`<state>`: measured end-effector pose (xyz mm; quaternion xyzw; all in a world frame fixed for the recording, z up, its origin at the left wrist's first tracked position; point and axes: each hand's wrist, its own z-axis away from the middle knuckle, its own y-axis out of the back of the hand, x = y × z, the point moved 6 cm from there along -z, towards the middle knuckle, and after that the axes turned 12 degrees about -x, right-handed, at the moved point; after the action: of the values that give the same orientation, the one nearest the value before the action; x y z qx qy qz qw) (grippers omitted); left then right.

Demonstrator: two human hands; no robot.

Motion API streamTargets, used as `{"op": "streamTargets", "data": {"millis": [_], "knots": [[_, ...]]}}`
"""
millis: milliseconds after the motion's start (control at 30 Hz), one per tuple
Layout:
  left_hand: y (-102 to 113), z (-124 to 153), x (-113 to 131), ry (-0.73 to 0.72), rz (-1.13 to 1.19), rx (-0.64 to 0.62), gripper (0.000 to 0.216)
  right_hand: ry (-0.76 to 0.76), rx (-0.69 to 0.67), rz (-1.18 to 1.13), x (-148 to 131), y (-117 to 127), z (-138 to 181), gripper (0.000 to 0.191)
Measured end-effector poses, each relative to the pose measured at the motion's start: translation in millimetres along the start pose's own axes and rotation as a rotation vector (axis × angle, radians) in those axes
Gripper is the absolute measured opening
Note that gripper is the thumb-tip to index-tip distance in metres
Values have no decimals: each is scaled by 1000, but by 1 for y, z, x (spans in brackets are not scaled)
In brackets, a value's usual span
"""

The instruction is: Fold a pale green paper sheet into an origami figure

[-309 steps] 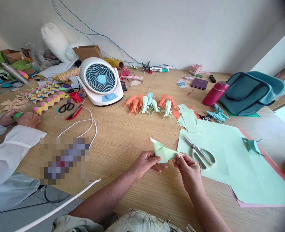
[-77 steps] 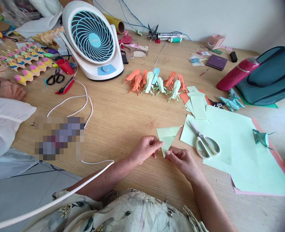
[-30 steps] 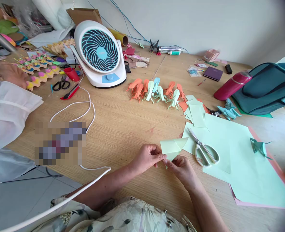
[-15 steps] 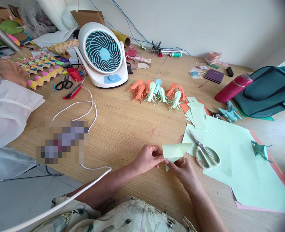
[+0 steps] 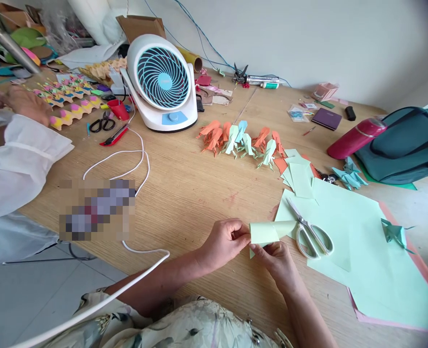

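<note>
A small light green folded paper (image 5: 268, 232) is held just above the wooden table (image 5: 184, 188) near its front edge. My left hand (image 5: 225, 240) pinches its left edge with fingers closed. My right hand (image 5: 277, 259) grips its lower edge from below, fingers also closed. White-handled scissors (image 5: 310, 234) lie just right of the paper, on a big light green sheet (image 5: 359, 241).
A row of orange and green origami figures (image 5: 241, 140) and cut green pieces (image 5: 297, 169) lie farther back. A white and blue fan (image 5: 163, 84) with its white cable (image 5: 126, 164) stands at left. Another person's sleeve (image 5: 14, 164) and hand (image 5: 25, 101) are far left. A red bottle (image 5: 355, 137) and teal bag (image 5: 405, 142) lie at right.
The folded paper has been turned and refolded between my hands; its top flap now lies over to the right. The view has shifted slightly, and the other person's hand moved near the coloured cut-outs.
</note>
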<state>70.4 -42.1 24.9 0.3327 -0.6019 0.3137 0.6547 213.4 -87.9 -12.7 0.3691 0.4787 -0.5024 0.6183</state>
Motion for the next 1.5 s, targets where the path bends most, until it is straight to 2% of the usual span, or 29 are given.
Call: {"op": "streamTargets", "data": {"millis": [233,467,700,900,1033,1267,1500], "knots": [[-2,2,11,-103,-188,-45,9,83,52,-98,-5,3,2,30],[-1,8,18,-228,-329,12,9,78,107,-108,5,7,5,31],[-2,11,21,-266,-306,34,13,83,82,-111,3,6,5,34],[-3,14,28,-296,-374,16,15,101,31,-89,-2,2,5,35],[-1,13,30,-312,-330,40,19,90,46,-96,-2,3,5,38],[0,9,24,-242,-236,11,18,135,-41,-56,-3,2,6,32],[1,13,27,-293,-299,8,12,164,-29,-95,-2,0,5,29]]}}
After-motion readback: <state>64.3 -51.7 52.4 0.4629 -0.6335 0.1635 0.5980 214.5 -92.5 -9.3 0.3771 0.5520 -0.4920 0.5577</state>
